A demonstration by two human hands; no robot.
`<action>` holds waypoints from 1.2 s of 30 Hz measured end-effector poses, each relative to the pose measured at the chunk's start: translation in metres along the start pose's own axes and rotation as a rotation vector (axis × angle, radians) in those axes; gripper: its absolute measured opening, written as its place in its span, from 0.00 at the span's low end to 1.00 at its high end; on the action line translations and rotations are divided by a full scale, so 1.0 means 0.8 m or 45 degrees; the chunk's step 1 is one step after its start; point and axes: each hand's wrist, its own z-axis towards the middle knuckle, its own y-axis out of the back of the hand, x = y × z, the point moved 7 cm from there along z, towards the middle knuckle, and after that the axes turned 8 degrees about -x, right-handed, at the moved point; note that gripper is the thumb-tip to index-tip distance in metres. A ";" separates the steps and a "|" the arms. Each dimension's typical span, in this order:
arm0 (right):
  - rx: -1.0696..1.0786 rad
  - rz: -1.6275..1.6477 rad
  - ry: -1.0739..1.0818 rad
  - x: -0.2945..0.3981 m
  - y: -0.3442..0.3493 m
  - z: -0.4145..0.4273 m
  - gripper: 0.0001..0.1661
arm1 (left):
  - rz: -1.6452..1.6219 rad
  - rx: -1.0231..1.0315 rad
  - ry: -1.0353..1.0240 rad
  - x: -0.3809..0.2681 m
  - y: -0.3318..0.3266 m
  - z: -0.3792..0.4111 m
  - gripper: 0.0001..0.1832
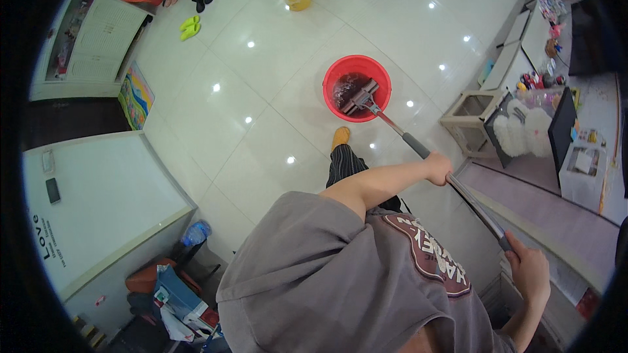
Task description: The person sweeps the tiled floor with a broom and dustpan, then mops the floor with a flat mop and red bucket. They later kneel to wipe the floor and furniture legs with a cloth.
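Both my hands hold the long metal handle of a mop (473,198) that slants across the view. My left hand (438,169) grips the shaft just above its grey foam sleeve. Near the handle's upper end, at the lower right, my right hand (527,264) is closed around the grip. The mop head (361,96), a roller-type squeeze head, is tilted inside a red plastic bucket (381,76) on the tiled floor. Dark, bubbly water (347,89) shows beside the head. Part of the water is hidden by the mop head.
A yellow bucket (299,2) with greyish contents stands farther off, right of lime-green slippers (190,28). A low cabinet with plush toys (522,130) runs along the right. At left are a white table (108,206) and a water bottle (196,233). My slippered foot (340,137) is near the red bucket.
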 end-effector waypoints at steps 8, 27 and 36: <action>0.112 0.089 -0.299 -0.127 -0.119 -0.183 0.25 | 0.014 0.361 -0.177 -0.170 -0.203 -0.036 0.06; 0.188 0.678 -1.033 -0.294 -0.480 -0.571 0.24 | 0.072 1.271 -0.718 -0.424 -0.712 -0.205 0.10; 0.399 0.994 -1.279 -0.378 -0.664 -0.497 0.20 | -0.244 1.017 -0.651 -0.249 -0.728 -0.116 0.27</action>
